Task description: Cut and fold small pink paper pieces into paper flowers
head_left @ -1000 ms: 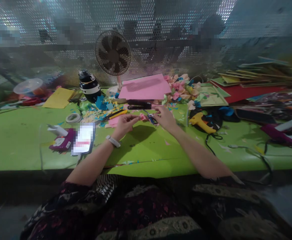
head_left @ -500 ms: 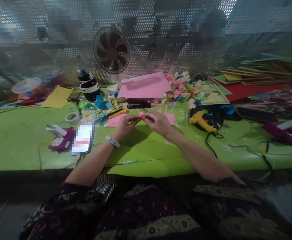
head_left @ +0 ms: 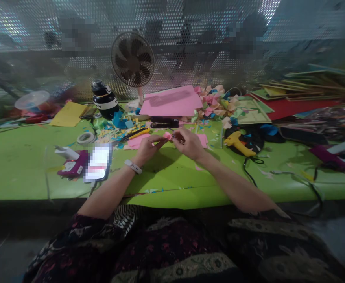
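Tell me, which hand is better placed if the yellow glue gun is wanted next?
Probably the right hand: the yellow glue gun lies on its side, nearer to it. The left hand is farther away and pinches a small pink paper piece. Whether the right also grips that piece is unclear.

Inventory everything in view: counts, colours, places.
paper piece: 1, pink, centre
stapler: 1, black, centre
large sheet: 1, pink, behind stapler
paper flowers: many, mixed, right of sheet
fan: 1, dark, back
bottle: 1, mostly black, back left
scraps: many, mixed, left of centre
tape roll: 1, white, left
phone: 1, screen lit, left
gadgets: 2, purple, left and right
glue gun: 1, yellow, right
paper stack: uncounted, mixed, far right
table: 1, green, foreground
perforated panel: 1, grey, background
left hand: 1, bare, gripping paper piece
right hand: 1, bare, beside it
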The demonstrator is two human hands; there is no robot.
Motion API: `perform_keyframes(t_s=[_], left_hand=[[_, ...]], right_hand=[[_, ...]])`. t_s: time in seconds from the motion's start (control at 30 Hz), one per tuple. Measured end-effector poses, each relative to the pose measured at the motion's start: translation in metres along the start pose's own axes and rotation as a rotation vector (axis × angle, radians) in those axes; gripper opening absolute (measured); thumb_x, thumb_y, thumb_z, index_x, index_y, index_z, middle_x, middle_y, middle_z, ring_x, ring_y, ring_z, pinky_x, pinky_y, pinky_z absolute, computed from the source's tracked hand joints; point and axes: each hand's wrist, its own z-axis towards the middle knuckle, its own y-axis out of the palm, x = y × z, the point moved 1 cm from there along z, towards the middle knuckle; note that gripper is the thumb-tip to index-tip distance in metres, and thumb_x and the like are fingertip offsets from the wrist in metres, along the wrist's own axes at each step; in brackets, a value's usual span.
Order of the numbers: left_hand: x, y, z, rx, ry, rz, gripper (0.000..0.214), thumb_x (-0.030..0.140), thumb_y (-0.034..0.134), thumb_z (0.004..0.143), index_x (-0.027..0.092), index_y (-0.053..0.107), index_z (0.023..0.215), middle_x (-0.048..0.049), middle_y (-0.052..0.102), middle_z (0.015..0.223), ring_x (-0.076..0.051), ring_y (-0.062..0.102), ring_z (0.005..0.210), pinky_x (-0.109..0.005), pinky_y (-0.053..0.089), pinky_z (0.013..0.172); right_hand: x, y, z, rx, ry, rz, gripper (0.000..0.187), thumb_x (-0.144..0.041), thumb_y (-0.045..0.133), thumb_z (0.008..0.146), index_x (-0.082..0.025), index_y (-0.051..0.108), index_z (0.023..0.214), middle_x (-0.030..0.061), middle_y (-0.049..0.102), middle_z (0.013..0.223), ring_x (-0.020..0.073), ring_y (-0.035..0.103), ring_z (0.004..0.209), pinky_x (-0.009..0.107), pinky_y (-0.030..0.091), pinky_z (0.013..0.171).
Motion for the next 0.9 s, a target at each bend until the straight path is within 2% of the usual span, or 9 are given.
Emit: perform_keyframes(t_s=[0.13, 0.3, 0.43, 0.67, 0.9], left_hand=[[-0.0025, -0.0013, -0.0002, 0.001, 0.035, 0.025, 0.028, 0.044, 0.067, 0.089, 0.020, 0.079, 0.096, -0.0101, 0.079, 0.095, -0.022, 0.074, 0.085, -0.035, 0.058, 0.079], [-0.0039, -0.0022, -0.0011, -0.042, 0.071, 0.095, 0.024, 0.040, 0.066, 0.090, 0.021, 0.079, 0.098, -0.0105, 0.079, 0.098, -0.023, 0.074, 0.086, -0.036, 0.058, 0.079], [-0.0038, -0.0029, -0.0002, -0.081, 0.092, 0.124, 0.021, 0.039, 0.067, 0.090, 0.023, 0.079, 0.097, -0.0088, 0.080, 0.096, -0.022, 0.074, 0.084, -0.036, 0.058, 0.079], [-0.0015, -0.0034, 0.0009, -0.094, 0.076, 0.121, 0.018, 0.034, 0.068, 0.089, 0.022, 0.079, 0.095, -0.0087, 0.079, 0.096, -0.022, 0.074, 0.084, -0.035, 0.058, 0.077], [0.0016, -0.0041, 0.0003, -0.080, 0.063, 0.098, 0.025, 0.041, 0.068, 0.088, 0.020, 0.079, 0.093, -0.0094, 0.080, 0.094, -0.022, 0.074, 0.083, -0.034, 0.058, 0.076]], right_hand=[[-0.0030, 0.0001, -0.0010, -0.050, -0.057, -0.048, 0.014, -0.027, 0.057, 0.094, -0.018, 0.068, 0.098, 0.0072, 0.071, 0.087, 0.0183, 0.062, 0.076, 0.030, 0.048, 0.070], [-0.0018, 0.0029, -0.0030, -0.087, -0.074, -0.126, 0.022, -0.027, 0.055, 0.096, -0.018, 0.071, 0.109, 0.0102, 0.074, 0.099, 0.0211, 0.067, 0.086, 0.032, 0.051, 0.074], [-0.0012, 0.0036, -0.0035, -0.126, -0.097, -0.148, 0.024, -0.025, 0.054, 0.096, -0.019, 0.073, 0.110, 0.0112, 0.076, 0.109, 0.0230, 0.069, 0.093, 0.036, 0.053, 0.079], [-0.0010, 0.0032, -0.0024, -0.149, -0.124, -0.168, 0.024, -0.022, 0.053, 0.096, -0.018, 0.075, 0.105, 0.0112, 0.077, 0.103, 0.0226, 0.070, 0.088, 0.035, 0.053, 0.074], [0.0003, 0.0035, -0.0026, -0.131, -0.109, -0.158, 0.021, -0.022, 0.054, 0.096, -0.019, 0.074, 0.104, 0.0090, 0.077, 0.099, 0.0206, 0.070, 0.084, 0.032, 0.051, 0.071]])
